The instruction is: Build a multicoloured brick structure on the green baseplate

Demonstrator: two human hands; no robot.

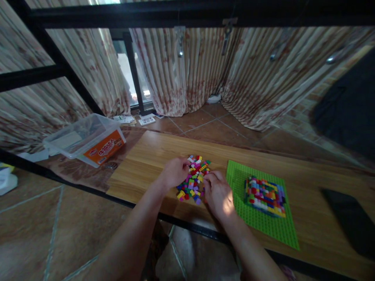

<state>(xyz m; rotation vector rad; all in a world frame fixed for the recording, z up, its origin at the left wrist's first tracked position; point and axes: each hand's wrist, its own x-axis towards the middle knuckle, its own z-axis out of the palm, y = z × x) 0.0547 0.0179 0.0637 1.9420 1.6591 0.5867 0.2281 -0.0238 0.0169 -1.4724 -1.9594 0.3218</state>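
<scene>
A pile of small colourful toy bricks point(191, 182) lies loose on the wooden board. At the pile's left edge is my left hand point(175, 172), its fingers curled and closed over the bricks; what they hold is hidden. My right hand point(219, 195) is on the pile's right side, fingers bent together in a pinch, with their contents too small to make out. To the right, a green baseplate point(238, 175) carries a built block of many-coloured bricks point(265, 195), several layers high.
A black phone-like slab point(348, 220) lies at the board's right. Beyond the board's left end stands a clear plastic tub point(84, 134) with an orange label. A dark metal frame bar point(187, 15) crosses above, before striped curtains point(199, 78).
</scene>
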